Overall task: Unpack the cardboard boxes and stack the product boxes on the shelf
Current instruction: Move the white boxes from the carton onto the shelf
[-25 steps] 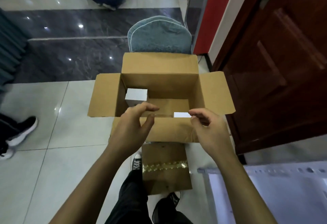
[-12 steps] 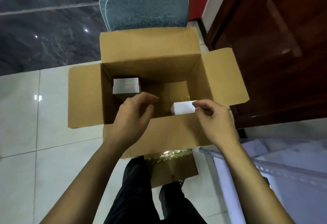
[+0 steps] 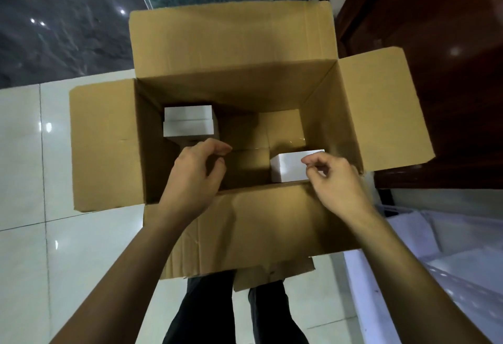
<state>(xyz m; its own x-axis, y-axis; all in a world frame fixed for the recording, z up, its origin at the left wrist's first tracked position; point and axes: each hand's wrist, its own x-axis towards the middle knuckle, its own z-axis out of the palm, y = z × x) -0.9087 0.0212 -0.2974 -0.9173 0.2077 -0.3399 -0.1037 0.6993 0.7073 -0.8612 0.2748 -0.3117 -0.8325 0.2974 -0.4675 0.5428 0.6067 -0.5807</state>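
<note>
Reaching into the open carton (image 3: 272, 221), both hands empty: left hand (image 3: 194, 172) half-curled w/ fingers loosely bent, near the white stack (image 3: 189, 123) at the back-left corner; right hand (image 3: 334, 180) w/ thumb & fingers nearly pinched, just above the lone white box (image 3: 288, 167) front-right, prob. not touching yet. Boxes look light, stiff, smooth card w/ sharp edges; grip across the short sides. Carton's matte corrugated, flaps splayed.

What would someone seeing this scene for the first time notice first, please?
The big open cardboard box fills the middle of the view, flaps spread, on the pale tiled floor. Inside it, white product boxes sit stacked at the far left and another white box lies near right. The left hand and right hand hover over its near edge.
</note>
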